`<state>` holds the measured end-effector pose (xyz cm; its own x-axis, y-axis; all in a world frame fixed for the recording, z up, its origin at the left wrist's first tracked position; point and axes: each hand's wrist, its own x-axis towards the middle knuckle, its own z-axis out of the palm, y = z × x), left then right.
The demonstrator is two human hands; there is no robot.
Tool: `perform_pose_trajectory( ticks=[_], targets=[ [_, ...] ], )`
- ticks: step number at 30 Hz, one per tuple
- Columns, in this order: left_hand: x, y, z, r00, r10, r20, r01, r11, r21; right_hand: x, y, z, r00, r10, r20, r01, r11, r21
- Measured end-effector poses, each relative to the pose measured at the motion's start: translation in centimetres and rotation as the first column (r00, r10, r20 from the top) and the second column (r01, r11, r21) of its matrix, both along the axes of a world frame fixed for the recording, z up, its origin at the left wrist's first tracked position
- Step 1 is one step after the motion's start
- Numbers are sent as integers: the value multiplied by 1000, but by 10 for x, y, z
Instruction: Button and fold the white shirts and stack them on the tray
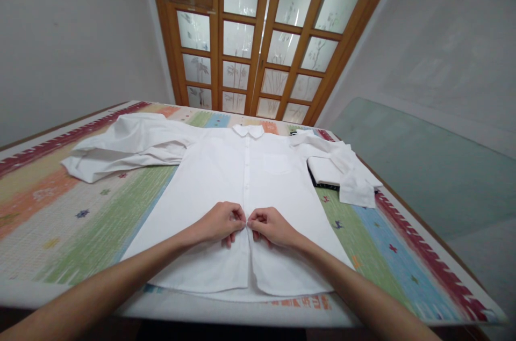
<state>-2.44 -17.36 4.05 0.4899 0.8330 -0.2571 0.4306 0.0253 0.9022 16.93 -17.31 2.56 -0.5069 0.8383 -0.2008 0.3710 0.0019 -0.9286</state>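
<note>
A white button-up shirt point(209, 174) lies spread front side up on the table, its collar at the far end and its hem toward me. My left hand point(226, 221) pinches the front placket low down, left of the centre line. Close against it, my right hand point(269, 224) pinches the other front edge. Their fingertips almost meet over the placket. Any button between them is hidden by the fingers. Above the hands the placket lies closed up to the collar; below them the two front edges part slightly.
A patterned, multicoloured cloth point(100, 223) covers the table. White crumpled fabric point(133, 142) lies at the left, by the shirt's sleeve. Under the right sleeve sits a white item with a black edge point(324, 171). Behind stand wooden doors with glass panes point(258, 35); a pale green panel point(423, 153) leans at the right.
</note>
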Motion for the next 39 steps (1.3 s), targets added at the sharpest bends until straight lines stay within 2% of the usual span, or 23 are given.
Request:
perform_pose_trajectory(
  ticks=[9,20,24,31,39],
  targets=[
    [4,-2,-5,986,148,73,-144,988,-55,-1,-3,2,998,-31,-48,30,999,-19],
    [0,2,-8,987,151,51,-147,986,-74,-6,-5,-2,995,-91,-38,91,996,-10],
    [0,2,-8,984,172,50,-165,978,-130,-6,-4,-1,996,-79,-44,79,997,-11],
    [2,2,-12,984,180,10,-179,981,-72,-4,-3,-1,999,-43,-19,43,999,-24],
    [4,-3,-12,974,218,64,-211,972,-100,-4,-2,1,999,-51,-3,51,998,-41]
  ],
)
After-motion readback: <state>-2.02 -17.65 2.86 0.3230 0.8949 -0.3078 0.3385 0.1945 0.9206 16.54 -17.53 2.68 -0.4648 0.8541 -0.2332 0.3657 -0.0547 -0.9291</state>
